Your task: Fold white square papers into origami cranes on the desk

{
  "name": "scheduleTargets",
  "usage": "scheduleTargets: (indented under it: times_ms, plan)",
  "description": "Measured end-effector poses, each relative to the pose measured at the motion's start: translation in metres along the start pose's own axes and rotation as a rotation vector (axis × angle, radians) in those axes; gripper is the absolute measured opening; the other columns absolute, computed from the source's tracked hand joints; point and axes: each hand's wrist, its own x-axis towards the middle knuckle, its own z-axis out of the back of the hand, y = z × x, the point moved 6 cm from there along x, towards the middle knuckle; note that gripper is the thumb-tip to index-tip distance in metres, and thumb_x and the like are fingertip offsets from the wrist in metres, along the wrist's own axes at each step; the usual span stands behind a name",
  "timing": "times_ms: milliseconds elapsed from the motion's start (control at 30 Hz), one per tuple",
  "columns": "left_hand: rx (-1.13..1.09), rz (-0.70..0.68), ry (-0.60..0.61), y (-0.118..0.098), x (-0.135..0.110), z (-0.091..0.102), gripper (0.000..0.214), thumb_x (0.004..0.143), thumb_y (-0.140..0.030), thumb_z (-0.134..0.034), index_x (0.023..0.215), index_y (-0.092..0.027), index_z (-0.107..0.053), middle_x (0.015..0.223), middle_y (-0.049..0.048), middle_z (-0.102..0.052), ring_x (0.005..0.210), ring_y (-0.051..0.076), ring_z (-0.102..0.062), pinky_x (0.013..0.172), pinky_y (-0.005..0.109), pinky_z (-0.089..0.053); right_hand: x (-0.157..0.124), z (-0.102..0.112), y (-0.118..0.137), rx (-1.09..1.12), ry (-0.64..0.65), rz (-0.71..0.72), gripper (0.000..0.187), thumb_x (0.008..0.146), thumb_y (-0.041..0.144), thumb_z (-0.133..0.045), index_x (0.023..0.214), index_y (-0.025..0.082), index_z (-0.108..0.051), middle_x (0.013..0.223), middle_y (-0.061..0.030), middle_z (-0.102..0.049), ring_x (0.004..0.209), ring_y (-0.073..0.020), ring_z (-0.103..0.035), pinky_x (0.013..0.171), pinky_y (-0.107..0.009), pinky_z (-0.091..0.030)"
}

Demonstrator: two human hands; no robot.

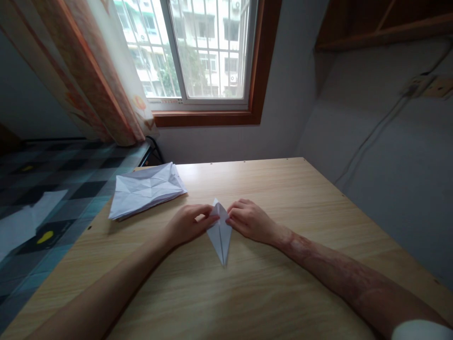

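A white folded paper (pixel 221 238), shaped like a narrow kite with a slit down its middle, lies on the wooden table with its long point toward me. My left hand (pixel 193 222) pinches its left edge near the upper part, thumb resting on the front. At the right edge, my right hand (pixel 249 219) grips the paper with curled fingers. The paper's top tip rises between both hands. Part of each side edge is hidden under my fingers.
A stack of creased white paper sheets (pixel 146 189) lies on the table (pixel 283 293) at the back left. Beyond the left edge is a checked bedspread (pixel 81 163) with loose white paper (pixel 31 219). A cable (pixel 368 137) hangs along the right wall.
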Motion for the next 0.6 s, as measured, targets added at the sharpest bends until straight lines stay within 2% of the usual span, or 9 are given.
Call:
scheduleTargets:
  times_ms: [67, 167, 233, 300, 367, 400, 500, 600]
  plan:
    - [-0.030, 0.060, -0.031, 0.006, -0.001, -0.001, 0.018, 0.104, -0.038, -0.073, 0.109, -0.021, -0.076, 0.088, 0.0012, -0.078, 0.076, 0.015, -0.073, 0.069, 0.024, -0.057, -0.001, 0.000, -0.003, 0.014, -0.011, -0.047, 0.013, 0.106, 0.028, -0.072, 0.097, 0.024, -0.064, 0.102, -0.0062, -0.076, 0.098, -0.0253, -0.067, 0.094, -0.041, -0.054]
    - [-0.059, 0.090, -0.132, 0.013, -0.002, 0.001, 0.034, 0.097, -0.038, -0.081, 0.123, -0.022, -0.065, 0.093, -0.0001, -0.075, 0.075, 0.015, -0.073, 0.072, 0.028, -0.063, -0.003, 0.000, -0.007, 0.037, -0.036, -0.126, 0.016, 0.101, 0.027, -0.077, 0.103, 0.023, -0.062, 0.096, -0.0049, -0.071, 0.092, -0.0249, -0.066, 0.086, -0.039, -0.054]
    - [-0.005, 0.050, -0.174, 0.013, -0.001, 0.003, 0.037, 0.095, -0.038, -0.082, 0.123, -0.023, -0.064, 0.115, 0.0058, -0.074, 0.083, 0.017, -0.075, 0.073, 0.031, -0.065, -0.003, 0.002, -0.006, 0.039, -0.046, -0.123, 0.016, 0.101, 0.025, -0.076, 0.108, 0.023, -0.061, 0.102, -0.0063, -0.071, 0.095, -0.0252, -0.066, 0.086, -0.039, -0.056]
    - [0.115, -0.039, -0.171, 0.007, 0.001, 0.003, 0.027, 0.097, -0.037, -0.081, 0.117, -0.023, -0.068, 0.137, 0.0116, -0.069, 0.101, 0.022, -0.077, 0.085, 0.037, -0.066, -0.002, 0.003, -0.001, 0.027, -0.043, -0.078, 0.013, 0.103, 0.024, -0.073, 0.111, 0.024, -0.063, 0.114, -0.0091, -0.071, 0.105, -0.0264, -0.068, 0.094, -0.042, -0.058]
    - [0.205, -0.132, -0.099, -0.001, 0.004, 0.001, 0.012, 0.104, -0.033, -0.073, 0.111, -0.024, -0.074, 0.142, 0.0117, -0.071, 0.118, 0.026, -0.075, 0.101, 0.043, -0.063, -0.001, 0.004, 0.003, 0.004, -0.031, -0.032, 0.008, 0.104, 0.022, -0.069, 0.112, 0.024, -0.066, 0.126, -0.0110, -0.071, 0.115, -0.0278, -0.068, 0.103, -0.045, -0.057]
    - [0.208, -0.168, -0.046, -0.004, 0.005, -0.001, 0.011, 0.107, -0.030, -0.068, 0.112, -0.024, -0.076, 0.140, 0.0109, -0.074, 0.121, 0.027, -0.074, 0.107, 0.044, -0.060, -0.001, 0.004, 0.005, -0.006, -0.017, -0.020, 0.008, 0.105, 0.022, -0.068, 0.112, 0.025, -0.067, 0.130, -0.0110, -0.071, 0.118, -0.0282, -0.067, 0.106, -0.047, -0.056]
    - [0.126, -0.199, 0.092, -0.008, 0.006, -0.005, 0.023, 0.112, -0.026, -0.058, 0.119, -0.025, -0.080, 0.129, 0.0097, -0.082, 0.119, 0.024, -0.077, 0.107, 0.039, -0.061, 0.000, 0.003, 0.008, -0.009, 0.043, -0.006, 0.016, 0.103, 0.020, -0.068, 0.119, 0.026, -0.068, 0.133, -0.0100, -0.072, 0.121, -0.0289, -0.068, 0.109, -0.049, -0.056]
    - [0.068, -0.184, 0.150, -0.006, 0.004, -0.004, 0.027, 0.109, -0.027, -0.062, 0.129, -0.025, -0.081, 0.133, 0.0107, -0.082, 0.121, 0.024, -0.078, 0.108, 0.037, -0.062, -0.001, 0.003, 0.009, 0.012, 0.072, -0.008, 0.032, 0.096, 0.015, -0.069, 0.126, 0.026, -0.066, 0.134, -0.0102, -0.073, 0.122, -0.0300, -0.068, 0.110, -0.048, -0.056]
